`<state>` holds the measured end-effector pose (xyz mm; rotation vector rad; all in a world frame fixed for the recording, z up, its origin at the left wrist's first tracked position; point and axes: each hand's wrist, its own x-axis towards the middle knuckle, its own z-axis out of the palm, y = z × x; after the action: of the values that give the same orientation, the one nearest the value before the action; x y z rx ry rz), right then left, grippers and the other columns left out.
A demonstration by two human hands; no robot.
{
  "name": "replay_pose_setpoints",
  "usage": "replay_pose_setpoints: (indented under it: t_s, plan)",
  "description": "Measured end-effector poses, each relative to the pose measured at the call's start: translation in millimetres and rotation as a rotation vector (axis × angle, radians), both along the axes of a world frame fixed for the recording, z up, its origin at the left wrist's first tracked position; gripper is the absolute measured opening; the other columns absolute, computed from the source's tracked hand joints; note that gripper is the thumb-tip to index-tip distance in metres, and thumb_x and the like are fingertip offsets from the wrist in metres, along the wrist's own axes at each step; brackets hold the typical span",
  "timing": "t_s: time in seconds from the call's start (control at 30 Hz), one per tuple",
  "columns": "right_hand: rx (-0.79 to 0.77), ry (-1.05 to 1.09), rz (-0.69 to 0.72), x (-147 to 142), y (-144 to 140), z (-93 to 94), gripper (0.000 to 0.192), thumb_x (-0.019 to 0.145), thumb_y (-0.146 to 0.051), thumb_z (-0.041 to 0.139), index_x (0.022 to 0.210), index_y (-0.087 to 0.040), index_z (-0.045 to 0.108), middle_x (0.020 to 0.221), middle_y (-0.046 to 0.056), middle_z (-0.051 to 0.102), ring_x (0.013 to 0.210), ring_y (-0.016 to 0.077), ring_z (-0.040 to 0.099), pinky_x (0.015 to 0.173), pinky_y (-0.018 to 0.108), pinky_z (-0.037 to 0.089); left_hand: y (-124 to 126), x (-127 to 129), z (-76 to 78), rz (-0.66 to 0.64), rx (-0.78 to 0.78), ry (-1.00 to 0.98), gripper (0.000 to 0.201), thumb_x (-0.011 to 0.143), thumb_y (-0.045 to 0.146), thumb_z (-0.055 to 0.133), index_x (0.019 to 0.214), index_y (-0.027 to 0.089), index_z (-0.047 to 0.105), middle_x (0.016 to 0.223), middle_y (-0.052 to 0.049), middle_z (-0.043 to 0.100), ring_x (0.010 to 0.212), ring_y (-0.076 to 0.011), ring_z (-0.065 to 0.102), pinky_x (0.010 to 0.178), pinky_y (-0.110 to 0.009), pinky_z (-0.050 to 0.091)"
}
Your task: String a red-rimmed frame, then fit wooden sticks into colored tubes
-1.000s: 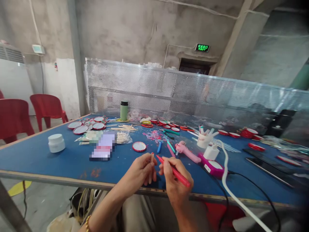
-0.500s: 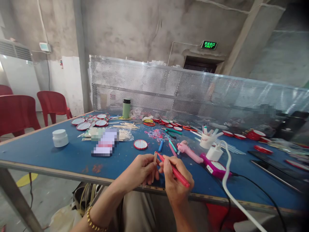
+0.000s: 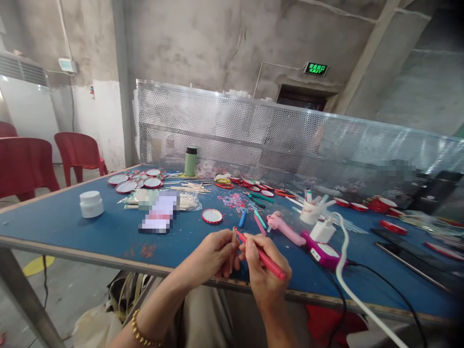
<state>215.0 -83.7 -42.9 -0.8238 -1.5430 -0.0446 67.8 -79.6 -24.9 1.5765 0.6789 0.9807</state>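
Note:
My left hand (image 3: 213, 253) pinches a thin wooden stick (image 3: 234, 236) and holds it upright over the near edge of the blue table (image 3: 72, 227). My right hand (image 3: 266, 273) grips a red marker pen (image 3: 261, 256), whose tip touches the top of the stick. Both hands meet just above the table's front edge. A gold bead bracelet sits on my left wrist.
Round red-rimmed mirrors (image 3: 212, 216), loose wooden sticks (image 3: 188, 187), coloured pens, a pink tool (image 3: 286, 228), a white charger with cable (image 3: 324, 229), a white jar (image 3: 91, 203), a green flask (image 3: 190, 161) and a cup of pens (image 3: 311, 209) lie about. A perforated metal screen (image 3: 290, 140) backs the table; red chairs (image 3: 78, 152) stand left.
The view has shifted slightly down and right. My hands stay together at the table edge, the pen tip still at the stick's top.

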Motion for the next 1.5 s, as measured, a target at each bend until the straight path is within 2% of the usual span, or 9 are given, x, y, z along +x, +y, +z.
replay_pose_setpoints:
  t_s: [0.43,1.5]
  plan:
    - [0.017,-0.024,0.005,-0.2,1.8,1.7,0.013,0.093,-0.018,0.055,0.086,-0.02,0.066,0.072,-0.001,0.069,0.058,0.0122,0.066,0.057,0.022,0.052,0.2,0.2,-0.4,0.013,0.024,0.019,0.034,0.097,0.046,0.043,0.08,0.018,0.048,0.058,0.005,0.05,0.044,-0.0055,0.045,0.038,-0.014,0.033]
    - [0.033,-0.051,0.012,0.1,1.4,2.2,0.013,0.094,-0.018,0.055,0.087,-0.019,0.066,0.072,-0.002,0.069,0.059,0.0113,0.066,0.058,0.02,0.052,0.8,-0.1,-0.6,0.027,0.027,0.031,0.032,0.097,0.044,0.043,0.079,0.017,0.049,0.058,0.005,0.051,0.044,-0.0056,0.045,0.038,-0.013,0.034]
